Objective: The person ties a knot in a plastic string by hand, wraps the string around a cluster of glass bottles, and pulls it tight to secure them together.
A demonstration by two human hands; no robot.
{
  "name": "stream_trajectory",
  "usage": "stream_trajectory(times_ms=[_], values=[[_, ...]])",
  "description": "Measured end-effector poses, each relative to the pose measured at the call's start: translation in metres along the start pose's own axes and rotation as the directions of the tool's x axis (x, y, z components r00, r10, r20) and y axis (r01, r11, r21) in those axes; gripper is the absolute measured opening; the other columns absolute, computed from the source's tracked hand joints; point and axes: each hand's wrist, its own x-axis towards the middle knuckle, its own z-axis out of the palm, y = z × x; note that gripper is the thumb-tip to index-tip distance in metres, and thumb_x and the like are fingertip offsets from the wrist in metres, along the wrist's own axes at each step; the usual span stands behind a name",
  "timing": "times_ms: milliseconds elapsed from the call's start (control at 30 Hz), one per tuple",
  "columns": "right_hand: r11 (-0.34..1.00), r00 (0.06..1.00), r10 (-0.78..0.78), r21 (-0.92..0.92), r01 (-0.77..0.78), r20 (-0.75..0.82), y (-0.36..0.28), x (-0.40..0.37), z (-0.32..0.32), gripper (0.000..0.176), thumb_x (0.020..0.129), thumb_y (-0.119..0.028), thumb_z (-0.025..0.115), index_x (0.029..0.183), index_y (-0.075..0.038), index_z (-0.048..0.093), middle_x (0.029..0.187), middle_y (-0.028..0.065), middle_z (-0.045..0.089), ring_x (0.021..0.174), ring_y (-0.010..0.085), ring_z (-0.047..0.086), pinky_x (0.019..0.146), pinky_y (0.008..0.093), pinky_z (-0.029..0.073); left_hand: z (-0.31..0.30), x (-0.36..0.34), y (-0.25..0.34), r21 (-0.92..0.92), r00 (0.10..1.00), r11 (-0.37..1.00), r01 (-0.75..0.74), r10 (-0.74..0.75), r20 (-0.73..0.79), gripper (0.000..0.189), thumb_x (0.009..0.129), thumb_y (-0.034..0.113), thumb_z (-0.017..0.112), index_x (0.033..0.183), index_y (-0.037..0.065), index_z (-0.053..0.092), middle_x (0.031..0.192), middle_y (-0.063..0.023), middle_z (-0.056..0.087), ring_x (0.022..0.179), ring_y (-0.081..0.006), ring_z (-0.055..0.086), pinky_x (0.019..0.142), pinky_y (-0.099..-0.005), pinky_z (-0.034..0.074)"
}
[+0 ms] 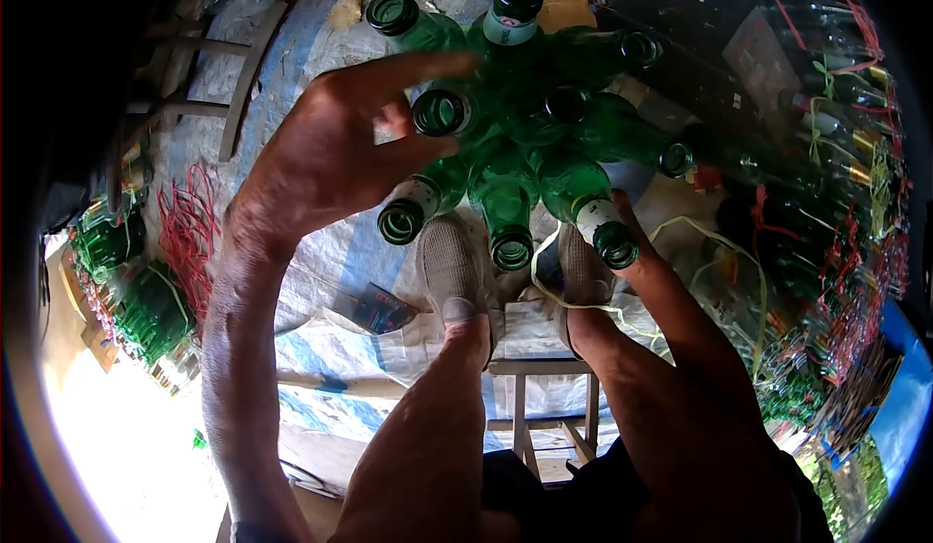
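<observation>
Several green glass bottles (505,179) stand in a tight cluster, their open necks spread outward toward the camera. My left hand (360,135) curves around the neck of one bottle (440,113) on the cluster's left side, thumb below and fingers above, with a gap between them. Its fingertips are slightly blurred. At the lower right of the cluster is my right hand (630,237), beside a bottle with a pale neck label (598,220); most of its fingers are hidden behind the glass. A pale yellow-green strap (544,286) loops below the bottles.
My shoes (454,266) are just below the bottles, on a white and blue sheet (321,300). A wooden stool frame (544,368) is between my legs. Red string (190,227) lies at left. Bundled bottles (146,310) stand left, and more at right. A wooden frame (248,82) lies upper left.
</observation>
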Motion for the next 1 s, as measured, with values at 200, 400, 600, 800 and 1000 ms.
stream_trajectory(times_ms=[200,400,600,800,1000], values=[[0.998,0.994,-0.059,0.022,0.057,0.094,0.024,0.014,-0.027,0.016,0.092,-0.001,0.062,0.102,0.002,0.075,0.088,0.006,0.074,0.072,0.0113,0.069,0.064,0.0264,0.056,0.019,-0.069,-0.011,0.047,0.971,0.989,0.14,-0.128,-0.203,0.051,0.087,-0.009,0.052,0.134,0.006,0.063,0.123,-0.0111,0.072,0.093,-0.0198,0.073,0.082,-0.0299,0.06],[0.999,0.999,-0.03,-0.025,0.031,0.037,0.005,0.002,-0.003,0.014,0.092,-0.005,0.068,0.103,0.0,0.075,0.089,0.0057,0.075,0.074,0.0107,0.07,0.065,0.0273,0.056,0.07,-0.068,0.0,0.03,0.94,0.996,0.088,-0.073,-0.334,0.061,0.073,0.01,0.086,0.13,0.004,0.064,0.132,-0.0161,0.065,0.126,-0.0335,0.06,0.106,-0.0441,0.05],[0.997,0.995,-0.029,0.069,0.023,0.096,0.011,0.006,-0.009,0.016,0.09,-0.003,0.071,0.105,0.0,0.074,0.092,0.0053,0.074,0.076,0.0114,0.07,0.065,0.0283,0.056,0.09,-0.068,-0.015,-0.042,0.907,0.998,0.057,-0.069,-0.415,0.05,0.087,0.029,0.08,0.125,0.003,0.062,0.126,-0.0164,0.063,0.114,-0.0355,0.067,0.096,-0.0439,0.055],[0.996,0.999,0.025,0.079,-0.027,0.031,0.009,0.006,-0.007,0.016,0.087,0.0,0.071,0.103,0.0,0.073,0.091,0.0055,0.074,0.076,0.0125,0.07,0.064,0.0289,0.056,0.082,-0.069,-0.017,0.012,0.933,0.999,0.044,-0.037,-0.358,0.049,0.09,0.028,0.078,0.128,0.002,0.063,0.128,-0.0174,0.062,0.116,-0.03,0.065,0.096,-0.0388,0.053],[0.974,0.976,0.044,0.208,-0.09,0.215,0.01,0.012,-0.021,0.018,0.083,-0.001,0.073,0.101,0.0,0.074,0.089,0.0063,0.074,0.076,0.0138,0.071,0.065,0.0287,0.056,0.074,-0.072,-0.006,0.037,0.951,0.995,0.089,-0.074,-0.302,0.049,0.082,0.022,0.08,0.124,0.004,0.063,0.124,-0.0176,0.064,0.113,-0.0385,0.066,0.096,-0.0458,0.056]])
